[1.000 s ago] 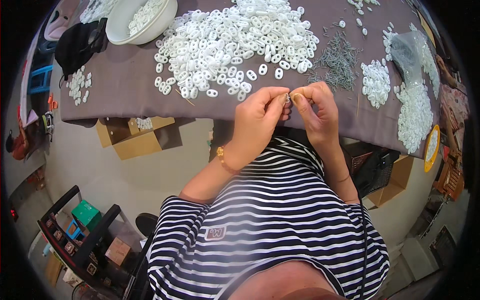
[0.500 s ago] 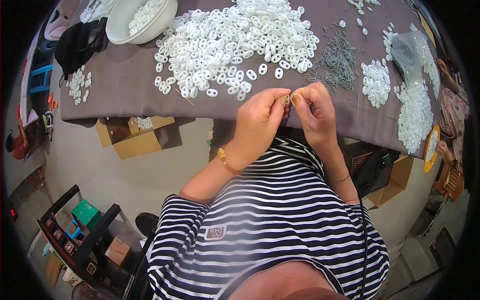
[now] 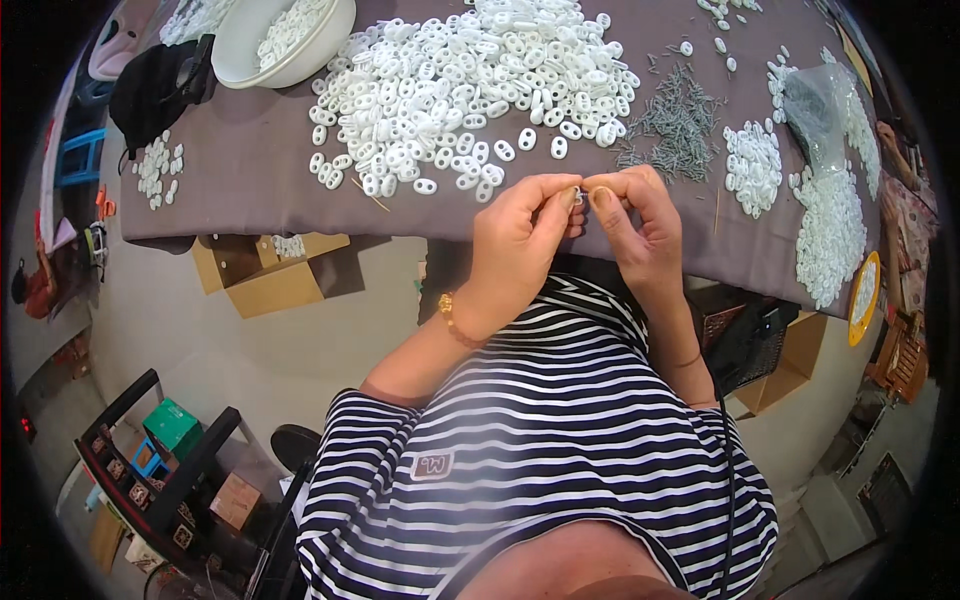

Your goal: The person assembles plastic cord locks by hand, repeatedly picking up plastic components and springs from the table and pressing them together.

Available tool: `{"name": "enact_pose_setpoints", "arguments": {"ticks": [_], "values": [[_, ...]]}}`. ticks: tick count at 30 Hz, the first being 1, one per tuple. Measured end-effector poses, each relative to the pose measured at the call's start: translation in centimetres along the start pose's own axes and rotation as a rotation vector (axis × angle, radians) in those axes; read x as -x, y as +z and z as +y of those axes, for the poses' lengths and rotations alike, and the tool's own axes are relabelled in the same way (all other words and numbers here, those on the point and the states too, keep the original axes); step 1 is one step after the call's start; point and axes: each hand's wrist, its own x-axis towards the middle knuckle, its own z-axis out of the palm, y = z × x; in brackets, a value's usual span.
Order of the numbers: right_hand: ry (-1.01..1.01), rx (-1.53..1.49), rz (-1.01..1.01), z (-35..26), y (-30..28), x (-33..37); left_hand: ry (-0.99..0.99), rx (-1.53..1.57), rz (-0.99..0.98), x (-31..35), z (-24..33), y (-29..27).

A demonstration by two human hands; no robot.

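Note:
Just off the front edge of the table, my left hand pinches a small white oval two-hole piece between thumb and fingertips. My fingers cover most of it. My right hand is closed in a pinch right beside it, its fingertips almost touching those of the left. A tiny grey screw seems to show between the two pinches, mostly hidden by the right thumb. Ahead of my hands lies a large heap of white two-hole pieces. Right of the heap is a pile of small grey screws.
A white bowl of white pieces and a black cap are at the far left. On the right lie smaller white piles and a clear plastic bag. An open cardboard box stands below the table. Another person's arm shows at far right.
My right hand has shifted slightly right, opening a small gap between the two pinches. The left hand has barely moved and keeps its hold on the white piece.

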Motion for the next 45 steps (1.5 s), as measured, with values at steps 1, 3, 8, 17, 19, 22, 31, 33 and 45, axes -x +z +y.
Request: {"name": "enact_pose_setpoints", "arguments": {"ticks": [1,3,8,17,19,22,31,33,45], "values": [[0.051,0.010,0.002,-0.2,0.0,0.1,-0.001,0.000,0.001,0.0,0.0,-0.1],[0.064,-0.010,0.001,0.2,0.2,0.2,0.030,-0.081,-0.011,0.0,0.1,-0.2],[0.007,0.035,-0.043,0.1,0.0,0.1,0.131,-0.183,-0.047,0.0,-0.1,-0.5],[-0.124,0.314,0.133,1.5,2.0,-2.2,0.000,0.222,0.042,-0.2,-0.3,-1.8],[-0.282,0.593,0.181,1.7,2.8,-2.6,0.013,0.215,0.096,-0.4,-0.3,-2.3],[-0.311,0.691,0.195,2.0,3.7,-2.9,0.026,0.186,0.098,-0.2,-0.3,-2.4],[-0.294,0.641,0.046,0.8,3.0,-2.9,0.034,0.171,0.089,-0.3,-0.5,-2.2],[-0.204,0.504,0.073,1.3,3.1,-2.4,0.031,0.180,0.088,-0.3,-0.4,-2.2],[0.360,-0.738,-0.008,0.1,0.8,-1.7,-0.111,0.338,0.022,-0.6,0.4,-2.2]]}}
